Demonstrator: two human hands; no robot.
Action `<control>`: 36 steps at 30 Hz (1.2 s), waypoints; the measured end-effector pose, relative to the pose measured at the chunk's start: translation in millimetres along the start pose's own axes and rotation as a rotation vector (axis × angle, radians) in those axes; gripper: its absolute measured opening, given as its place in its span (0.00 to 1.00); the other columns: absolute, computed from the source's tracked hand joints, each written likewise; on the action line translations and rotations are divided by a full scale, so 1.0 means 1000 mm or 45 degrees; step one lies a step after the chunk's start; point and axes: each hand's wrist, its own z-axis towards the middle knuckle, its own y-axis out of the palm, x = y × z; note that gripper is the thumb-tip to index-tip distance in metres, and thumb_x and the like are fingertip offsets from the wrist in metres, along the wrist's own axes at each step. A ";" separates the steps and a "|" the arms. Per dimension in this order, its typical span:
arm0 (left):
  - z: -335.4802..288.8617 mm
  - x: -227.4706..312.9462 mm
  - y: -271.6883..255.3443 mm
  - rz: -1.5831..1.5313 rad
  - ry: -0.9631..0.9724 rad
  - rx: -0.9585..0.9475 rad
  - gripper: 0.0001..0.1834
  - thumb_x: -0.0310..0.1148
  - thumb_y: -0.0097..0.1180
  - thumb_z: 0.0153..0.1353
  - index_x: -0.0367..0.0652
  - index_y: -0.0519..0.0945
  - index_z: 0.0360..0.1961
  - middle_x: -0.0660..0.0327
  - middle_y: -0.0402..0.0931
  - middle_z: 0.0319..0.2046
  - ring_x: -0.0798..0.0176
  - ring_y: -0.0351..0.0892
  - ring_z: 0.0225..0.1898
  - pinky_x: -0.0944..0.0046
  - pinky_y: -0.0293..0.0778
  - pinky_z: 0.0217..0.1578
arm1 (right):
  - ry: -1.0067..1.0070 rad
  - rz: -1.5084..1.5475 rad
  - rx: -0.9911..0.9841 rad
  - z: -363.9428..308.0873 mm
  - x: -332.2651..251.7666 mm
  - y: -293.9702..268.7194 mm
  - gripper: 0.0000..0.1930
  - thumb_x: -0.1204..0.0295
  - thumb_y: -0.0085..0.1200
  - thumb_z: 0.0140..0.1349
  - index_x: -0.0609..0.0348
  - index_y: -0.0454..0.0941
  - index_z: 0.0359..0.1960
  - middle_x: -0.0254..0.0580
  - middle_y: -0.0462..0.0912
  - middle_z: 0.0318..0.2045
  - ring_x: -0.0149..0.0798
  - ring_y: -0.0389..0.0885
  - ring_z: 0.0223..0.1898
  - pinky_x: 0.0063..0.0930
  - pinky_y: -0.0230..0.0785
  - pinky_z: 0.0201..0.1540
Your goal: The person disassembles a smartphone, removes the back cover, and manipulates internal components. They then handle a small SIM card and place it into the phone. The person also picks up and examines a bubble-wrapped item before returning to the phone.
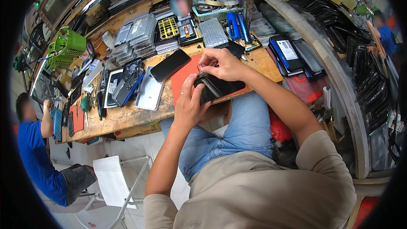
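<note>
A glossy black tablet-like panel lies on an orange-red mat at the bench's front edge. My left hand grips the panel's left side, its fingers bent over the edge and a ring on one of them. Above the panel's far left corner, my right hand is closed in a pinch. Whatever is between its fingertips is too small to make out. Left of my hands, a black smartphone rests partly on the mat, beside a white tablet-shaped back cover.
Dark device frames lie farther left. Behind stand stacked clear-wrapped parts, a yellow basket, bubble wrap and blue cylinders. Cases and a shelf crowd the right. A person in blue and a white chair are left.
</note>
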 end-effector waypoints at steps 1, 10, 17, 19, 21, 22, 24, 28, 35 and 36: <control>0.000 0.000 0.000 0.000 0.004 0.002 0.38 0.27 0.80 0.42 0.41 0.77 0.57 0.46 0.66 0.71 0.38 0.69 0.73 0.46 0.79 0.63 | 0.007 0.018 -0.004 0.000 0.001 0.000 0.07 0.78 0.66 0.66 0.63 0.80 0.43 0.44 0.89 0.38 0.37 0.91 0.43 0.34 0.83 0.46; 0.001 -0.001 -0.003 0.023 0.003 -0.018 0.37 0.28 0.80 0.44 0.41 0.78 0.57 0.46 0.65 0.71 0.39 0.69 0.73 0.47 0.79 0.63 | 0.011 -0.035 -0.070 0.003 0.004 -0.007 0.07 0.78 0.66 0.66 0.64 0.80 0.42 0.45 0.89 0.37 0.35 0.89 0.42 0.34 0.83 0.46; 0.002 0.001 -0.003 0.019 -0.008 -0.004 0.36 0.28 0.80 0.44 0.40 0.78 0.57 0.45 0.66 0.71 0.38 0.69 0.73 0.47 0.79 0.64 | -0.159 -0.198 -0.145 0.009 -0.001 -0.012 0.08 0.79 0.66 0.65 0.63 0.79 0.42 0.43 0.88 0.38 0.39 0.89 0.42 0.36 0.81 0.44; 0.002 0.001 -0.003 0.017 -0.008 -0.007 0.36 0.28 0.80 0.44 0.40 0.78 0.57 0.45 0.66 0.71 0.38 0.69 0.73 0.47 0.78 0.64 | -0.176 -0.241 -0.169 0.012 -0.003 -0.014 0.08 0.80 0.65 0.64 0.63 0.78 0.42 0.42 0.88 0.39 0.40 0.88 0.42 0.36 0.81 0.43; 0.002 0.001 -0.004 0.018 -0.018 -0.024 0.36 0.28 0.80 0.45 0.40 0.78 0.57 0.45 0.66 0.71 0.38 0.69 0.73 0.47 0.78 0.64 | -0.127 -0.221 -0.183 0.013 -0.003 -0.015 0.08 0.78 0.66 0.65 0.64 0.80 0.43 0.42 0.89 0.38 0.37 0.89 0.43 0.35 0.81 0.44; 0.002 0.001 -0.004 0.017 -0.014 -0.022 0.36 0.28 0.80 0.44 0.40 0.78 0.57 0.45 0.66 0.71 0.38 0.69 0.73 0.47 0.78 0.65 | -0.104 -0.204 -0.191 0.013 -0.003 -0.015 0.08 0.77 0.66 0.66 0.64 0.81 0.44 0.43 0.90 0.38 0.36 0.90 0.44 0.34 0.81 0.45; 0.001 0.001 -0.004 0.013 -0.007 -0.019 0.36 0.28 0.80 0.44 0.40 0.77 0.57 0.44 0.65 0.71 0.38 0.69 0.73 0.47 0.77 0.65 | -0.103 -0.202 -0.198 0.013 -0.003 -0.015 0.08 0.77 0.66 0.66 0.64 0.81 0.44 0.43 0.90 0.39 0.36 0.90 0.44 0.34 0.81 0.44; 0.001 0.001 -0.003 0.008 -0.024 -0.035 0.37 0.28 0.80 0.44 0.39 0.77 0.57 0.44 0.65 0.71 0.38 0.68 0.73 0.46 0.76 0.67 | -0.168 -0.215 -0.207 0.014 -0.003 -0.013 0.10 0.79 0.65 0.65 0.63 0.78 0.44 0.42 0.87 0.39 0.40 0.88 0.42 0.36 0.81 0.43; 0.002 0.000 -0.002 -0.026 -0.043 -0.050 0.39 0.27 0.80 0.44 0.41 0.76 0.60 0.41 0.63 0.72 0.35 0.68 0.72 0.44 0.74 0.67 | -0.216 -0.288 -0.235 0.015 -0.004 -0.013 0.11 0.81 0.64 0.65 0.63 0.75 0.45 0.47 0.86 0.37 0.46 0.89 0.41 0.39 0.80 0.43; 0.003 -0.001 -0.002 -0.032 -0.050 -0.054 0.39 0.28 0.81 0.44 0.41 0.76 0.60 0.42 0.63 0.72 0.35 0.68 0.72 0.44 0.74 0.67 | -0.183 -0.315 -0.227 0.016 -0.002 -0.012 0.11 0.81 0.64 0.65 0.63 0.75 0.45 0.47 0.86 0.37 0.46 0.89 0.41 0.39 0.80 0.43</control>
